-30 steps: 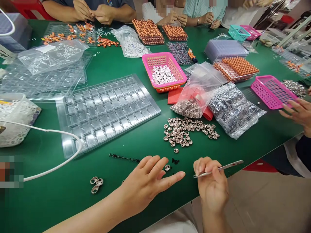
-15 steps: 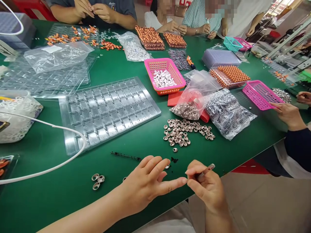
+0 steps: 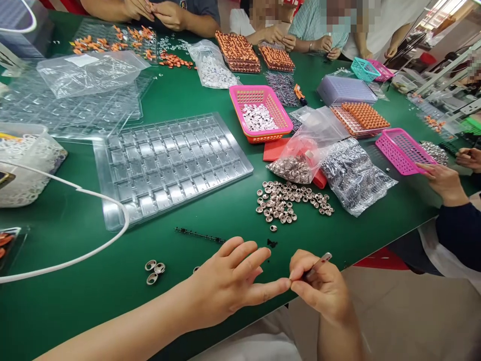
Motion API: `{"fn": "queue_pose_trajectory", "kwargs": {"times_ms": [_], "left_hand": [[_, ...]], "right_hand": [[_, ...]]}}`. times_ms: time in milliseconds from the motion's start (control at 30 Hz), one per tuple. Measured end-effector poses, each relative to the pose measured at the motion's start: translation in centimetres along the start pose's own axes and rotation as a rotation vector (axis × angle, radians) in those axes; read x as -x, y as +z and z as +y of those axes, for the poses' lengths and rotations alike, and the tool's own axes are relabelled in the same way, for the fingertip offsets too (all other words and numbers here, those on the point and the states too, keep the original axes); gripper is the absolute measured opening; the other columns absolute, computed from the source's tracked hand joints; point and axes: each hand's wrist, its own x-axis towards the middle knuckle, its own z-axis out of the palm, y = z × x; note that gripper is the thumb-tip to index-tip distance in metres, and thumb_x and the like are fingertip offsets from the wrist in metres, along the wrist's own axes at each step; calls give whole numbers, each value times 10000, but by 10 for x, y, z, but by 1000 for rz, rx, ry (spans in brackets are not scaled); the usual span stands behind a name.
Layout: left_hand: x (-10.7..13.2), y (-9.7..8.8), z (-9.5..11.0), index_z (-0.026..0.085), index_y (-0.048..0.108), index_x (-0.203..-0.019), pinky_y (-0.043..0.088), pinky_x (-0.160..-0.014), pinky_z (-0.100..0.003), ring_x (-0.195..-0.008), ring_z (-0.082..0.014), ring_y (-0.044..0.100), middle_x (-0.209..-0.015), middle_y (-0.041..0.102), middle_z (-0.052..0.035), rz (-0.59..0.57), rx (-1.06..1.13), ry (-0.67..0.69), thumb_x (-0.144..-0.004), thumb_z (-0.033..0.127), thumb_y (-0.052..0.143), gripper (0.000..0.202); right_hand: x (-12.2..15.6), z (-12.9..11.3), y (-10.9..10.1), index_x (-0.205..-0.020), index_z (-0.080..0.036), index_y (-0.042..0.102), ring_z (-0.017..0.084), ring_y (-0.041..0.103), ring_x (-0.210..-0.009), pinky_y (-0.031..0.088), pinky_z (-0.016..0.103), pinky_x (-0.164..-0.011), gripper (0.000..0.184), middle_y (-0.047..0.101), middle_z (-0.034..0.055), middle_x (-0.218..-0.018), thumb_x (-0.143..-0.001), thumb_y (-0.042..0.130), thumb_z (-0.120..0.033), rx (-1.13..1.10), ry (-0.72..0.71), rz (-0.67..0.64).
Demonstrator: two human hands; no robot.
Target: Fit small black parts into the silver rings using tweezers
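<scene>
My left hand (image 3: 233, 281) reaches over the table edge with its fingers spread and its index finger stretched out. That fingertip meets the pinched thumb and finger of my right hand (image 3: 321, 288). A slim, flat metal tool (image 3: 323, 259), like tweezers, is gripped in my right hand. Its lower end is hidden by the fingers, and I cannot make out anything small at the fingertips. Beyond my left hand lie a thin black sprue strip (image 3: 199, 235) and small black bits (image 3: 271, 243). Three silver oval rings (image 3: 160, 268) sit together left of my forearm.
A pile of silver rings (image 3: 278, 203) lies ahead, near a bag of rings (image 3: 295, 168) and a bag of dark parts (image 3: 356, 175). A clear tray (image 3: 176, 165), a pink basket (image 3: 235, 95) and a white cable (image 3: 93, 250) are around. Co-workers' hands (image 3: 445, 183) are at the right and far side.
The view has shifted slightly, so the table's things appear a little displaced. My hands keep nearly the same pose, fingertips still together. A co-worker's hand at the right still touches the pink basket there.
</scene>
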Motion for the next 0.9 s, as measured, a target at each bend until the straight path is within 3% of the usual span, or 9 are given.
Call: {"fn": "queue_pose_trajectory", "kwargs": {"times_ms": [900], "left_hand": [[1,1,-1,434,557,-1310,396,-953,-411,-1041,-207,528,-1248,519,-50,-30,96,41,-875,28,659,604]], "right_hand": [[-2,0,-6,-815,-218,647,134,522,-662,404,265,-547,63,577,21,-766,-849,700,-212,61,13,-189]]}}
